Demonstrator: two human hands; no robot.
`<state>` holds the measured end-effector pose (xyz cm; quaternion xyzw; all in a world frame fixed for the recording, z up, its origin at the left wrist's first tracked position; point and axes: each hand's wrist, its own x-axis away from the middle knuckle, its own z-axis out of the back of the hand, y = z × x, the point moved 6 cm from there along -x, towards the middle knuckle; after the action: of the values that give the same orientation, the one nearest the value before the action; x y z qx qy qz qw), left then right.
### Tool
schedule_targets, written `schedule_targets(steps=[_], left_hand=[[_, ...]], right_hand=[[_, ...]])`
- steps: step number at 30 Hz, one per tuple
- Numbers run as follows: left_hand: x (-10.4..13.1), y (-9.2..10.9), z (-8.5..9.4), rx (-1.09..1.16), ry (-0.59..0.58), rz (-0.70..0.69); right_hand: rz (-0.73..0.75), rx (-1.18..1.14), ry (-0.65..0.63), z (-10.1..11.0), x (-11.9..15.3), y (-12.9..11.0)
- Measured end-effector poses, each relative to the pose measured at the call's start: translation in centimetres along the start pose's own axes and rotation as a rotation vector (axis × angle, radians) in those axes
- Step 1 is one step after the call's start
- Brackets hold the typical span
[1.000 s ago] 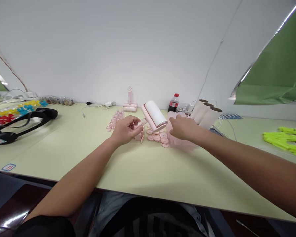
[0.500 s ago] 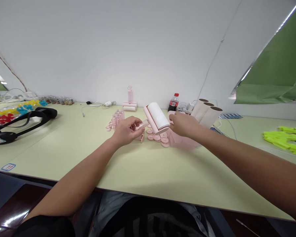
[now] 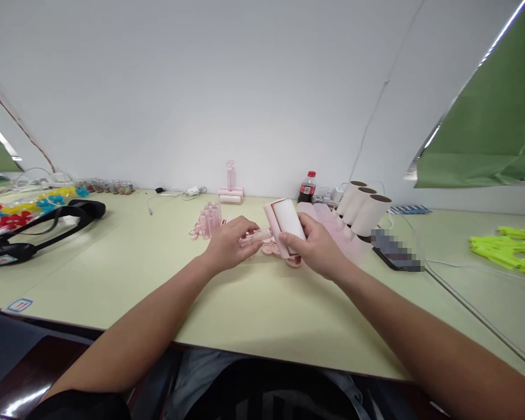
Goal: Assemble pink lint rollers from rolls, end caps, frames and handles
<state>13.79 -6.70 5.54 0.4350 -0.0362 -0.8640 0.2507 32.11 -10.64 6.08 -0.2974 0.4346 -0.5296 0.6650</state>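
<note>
A pink lint roller with a white sheet roll (image 3: 287, 221) is held between both hands above the table. My left hand (image 3: 233, 242) is closed around its clear pinkish handle. My right hand (image 3: 317, 242) grips the roll end, thumb lying across the white roll. Below the roller lie several round pink caps (image 3: 269, 248), partly covered by it. Clear pink handles (image 3: 210, 220) stand grouped left of my left hand, with small pink pieces (image 3: 196, 231) beside them. Translucent pink covers (image 3: 328, 221) lie just beyond my right hand.
An upright lint roller (image 3: 230, 189) stands by the wall. A cola bottle (image 3: 307, 188), cardboard-cored rolls (image 3: 371, 214) and a phone (image 3: 394, 252) are to the right, with neon-yellow pieces (image 3: 505, 248) farther off. A black strap-like device (image 3: 81, 213) lies at left.
My right hand has come from among the pink covers to the roller and now grips its white roll. My left hand keeps the handle; the roller is tilted more upright.
</note>
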Motion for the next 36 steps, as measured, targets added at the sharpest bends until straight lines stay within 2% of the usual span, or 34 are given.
schedule_targets(steps=[2, 4, 6, 10, 14, 19, 22, 27, 36], left_hand=[[-0.5, 0.5, 0.3, 0.018, -0.018, -0.009], [-1.3, 1.4, 0.9, 0.085, -0.029, -0.02], [-2.5, 2.7, 1.4, 0.157, -0.075, -0.053], [-4.5, 4.9, 1.6, 0.184, -0.333, -0.111], [-5.4, 5.3, 1.8, 0.187, -0.511, -0.056], [-5.3, 5.1, 1.8, 0.172, -0.629, -0.014], [-5.0, 4.8, 1.7, 0.175, -0.658, 0.004], [-4.6, 4.5, 2.1, 0.159, -0.637, -0.037], [-4.0, 5.4, 2.7, 0.139, -0.578, -0.109]], right_hand=[[0.062, 0.041, 0.128, 0.1, 0.6, 0.7], [0.102, 0.069, 0.183, -0.1, 1.2, 1.4], [0.156, 0.073, 0.166, -0.6, 1.7, 1.7], [0.311, 0.062, 0.106, -1.8, 2.9, 1.5], [0.366, 0.089, 0.091, -2.5, 3.3, 1.7], [0.46, 0.151, 0.096, -2.6, 3.2, 1.5], [0.536, 0.187, 0.113, -2.6, 3.3, 1.1], [0.65, 0.254, 0.137, -2.6, 3.5, 0.4], [0.81, 0.327, 0.122, -2.7, 3.7, -0.8]])
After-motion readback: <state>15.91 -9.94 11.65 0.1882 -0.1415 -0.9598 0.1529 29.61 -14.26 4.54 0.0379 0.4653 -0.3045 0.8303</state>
